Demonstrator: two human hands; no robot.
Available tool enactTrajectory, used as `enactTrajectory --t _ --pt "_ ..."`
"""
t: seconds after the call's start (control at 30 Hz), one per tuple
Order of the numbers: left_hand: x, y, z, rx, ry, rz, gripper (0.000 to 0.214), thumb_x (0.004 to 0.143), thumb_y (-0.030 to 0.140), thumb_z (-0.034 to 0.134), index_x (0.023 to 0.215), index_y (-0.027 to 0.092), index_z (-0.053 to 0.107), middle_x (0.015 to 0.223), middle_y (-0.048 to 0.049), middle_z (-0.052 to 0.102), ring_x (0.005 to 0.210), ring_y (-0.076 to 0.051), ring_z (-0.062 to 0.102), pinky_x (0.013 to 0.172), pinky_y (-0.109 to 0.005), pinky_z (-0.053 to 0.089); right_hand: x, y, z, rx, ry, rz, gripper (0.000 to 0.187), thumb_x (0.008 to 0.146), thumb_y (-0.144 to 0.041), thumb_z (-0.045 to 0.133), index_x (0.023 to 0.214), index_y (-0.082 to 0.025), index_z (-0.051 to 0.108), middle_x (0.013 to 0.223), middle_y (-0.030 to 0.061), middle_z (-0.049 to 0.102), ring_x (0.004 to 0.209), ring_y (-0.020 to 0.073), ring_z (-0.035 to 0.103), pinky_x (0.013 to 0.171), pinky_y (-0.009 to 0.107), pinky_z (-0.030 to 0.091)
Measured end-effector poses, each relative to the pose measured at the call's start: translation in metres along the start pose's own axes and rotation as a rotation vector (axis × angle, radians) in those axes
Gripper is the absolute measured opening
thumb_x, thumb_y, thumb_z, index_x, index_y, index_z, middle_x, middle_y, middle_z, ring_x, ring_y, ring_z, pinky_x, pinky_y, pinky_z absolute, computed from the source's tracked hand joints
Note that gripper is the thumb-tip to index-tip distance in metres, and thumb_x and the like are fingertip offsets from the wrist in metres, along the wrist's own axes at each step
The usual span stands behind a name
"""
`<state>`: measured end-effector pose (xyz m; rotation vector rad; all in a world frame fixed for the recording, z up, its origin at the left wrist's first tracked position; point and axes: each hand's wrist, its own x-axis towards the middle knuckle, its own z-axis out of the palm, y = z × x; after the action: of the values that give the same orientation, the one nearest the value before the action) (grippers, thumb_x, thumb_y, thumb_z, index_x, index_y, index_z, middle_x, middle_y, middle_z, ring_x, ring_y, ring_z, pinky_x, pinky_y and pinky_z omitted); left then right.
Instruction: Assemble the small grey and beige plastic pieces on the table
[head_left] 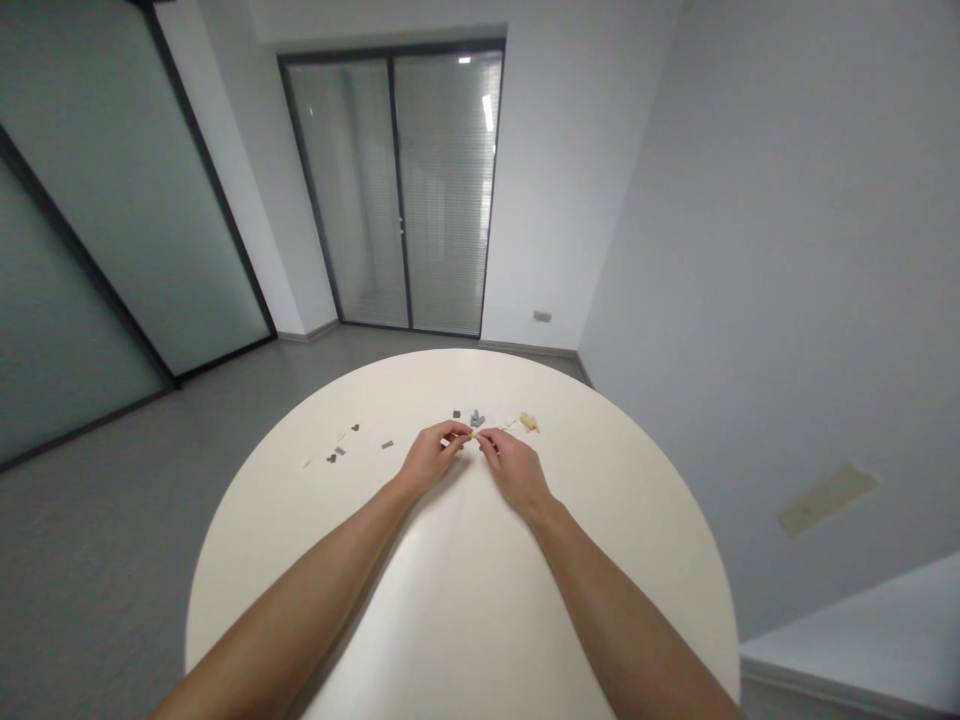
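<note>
Cream plastic piece (just one) between left hand and right hand.

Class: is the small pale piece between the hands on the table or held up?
Held up: the left hand and right hand pinch the pale piece above the table.

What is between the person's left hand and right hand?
In the head view, a small pale piece, too small to identify, lies between the left hand and the right hand, pinched by the fingertips of both.
</note>
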<state>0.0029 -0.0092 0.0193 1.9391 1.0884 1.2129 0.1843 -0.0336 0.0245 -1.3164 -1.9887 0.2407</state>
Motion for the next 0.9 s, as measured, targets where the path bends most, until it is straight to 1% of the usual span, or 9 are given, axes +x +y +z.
enactTrajectory --t 0.13,0.2,0.33,0.47,0.6,0.73,0.83,0.9 --pt "0.000 0.002 -0.001 0.017 0.001 -0.006 0.022 0.089 0.033 0.055 0.097 0.019 0.070 0.096 -0.0052 0.074 0.084 -0.017 0.066 0.077 -0.030 0.053 0.000 -0.001 0.000 0.042 0.024 0.010 0.026 0.098 -0.037 0.047 0.114 -0.026 0.063 0.104 0.0021 0.072 0.088 0.0169 0.066 0.079 0.029 0.048" --pt "0.000 0.002 -0.001 0.033 0.002 -0.002 0.022 0.089 0.033 0.055 0.097 0.019 0.070 0.097 -0.0056 0.074 0.085 -0.018 0.066 0.078 -0.030 0.053 0.000 -0.002 0.001 0.065 0.030 0.002 0.026 0.095 -0.034 0.051 0.117 -0.025 0.061 0.107 0.0025 0.071 0.083 0.0160 0.066 0.078 0.029 0.049" --pt "0.000 0.000 0.000 0.041 -0.008 0.012 0.023 0.090 0.034 0.055 0.098 0.019 0.071 0.098 -0.0057 0.074 0.086 -0.018 0.066 0.078 -0.029 0.052 0.000 -0.002 0.000 0.085 0.038 -0.048 0.023 0.093 -0.029 0.052 0.114 -0.025 0.062 0.111 0.0026 0.069 0.079 0.0143 0.065 0.079 0.029 0.049" --pt "0.000 -0.001 0.000 0.032 -0.021 0.010 0.025 0.090 0.035 0.055 0.099 0.019 0.071 0.096 -0.0055 0.074 0.084 -0.018 0.067 0.077 -0.029 0.052 0.000 -0.002 -0.001 0.086 0.056 -0.073 0.018 0.094 -0.029 0.051 0.107 -0.024 0.064 0.106 0.0016 0.069 0.080 0.0141 0.065 0.079 0.028 0.048" --pt "0.000 -0.002 0.000 0.036 -0.025 0.009 0.024 0.090 0.034 0.055 0.098 0.019 0.071 0.096 -0.0053 0.074 0.084 -0.018 0.067 0.077 -0.029 0.052 -0.001 -0.002 -0.001 0.059 0.066 -0.084 0.017 0.094 -0.030 0.054 0.105 -0.024 0.065 0.104 0.0015 0.069 0.079 0.0140 0.064 0.078 0.028 0.048" --pt "-0.001 -0.003 0.001 0.044 -0.034 0.014 0.025 0.091 0.035 0.053 0.099 0.019 0.071 0.098 -0.0057 0.074 0.087 -0.018 0.067 0.079 -0.030 0.052 -0.001 -0.004 0.000 0.041 0.063 -0.109 0.017 0.095 -0.031 0.052 0.103 -0.024 0.065 0.102 0.0030 0.069 0.087 0.0165 0.064 0.080 0.028 0.048" --pt "-0.001 -0.007 0.001 0.094 -0.026 0.009 0.027 0.092 0.038 0.052 0.100 0.020 0.070 0.100 -0.0061 0.073 0.089 -0.019 0.066 0.080 -0.030 0.052 0.000 -0.004 -0.001 0.036 0.068 -0.114 0.018 0.096 -0.030 0.049 0.102 -0.024 0.065 0.101 0.0031 0.070 0.091 0.0175 0.064 0.082 0.029 0.048" --pt "-0.002 -0.010 0.002 0.170 0.000 -0.003 0.028 0.091 0.039 0.052 0.101 0.020 0.070 0.102 -0.0066 0.073 0.092 -0.020 0.065 0.082 -0.031 0.052 0.002 -0.001 -0.003 0.027 0.086 -0.118 0.018 0.095 -0.029 0.049 0.101 -0.024 0.066 0.101 0.0029 0.070 0.093 0.0179 0.064 0.084 0.030 0.047"
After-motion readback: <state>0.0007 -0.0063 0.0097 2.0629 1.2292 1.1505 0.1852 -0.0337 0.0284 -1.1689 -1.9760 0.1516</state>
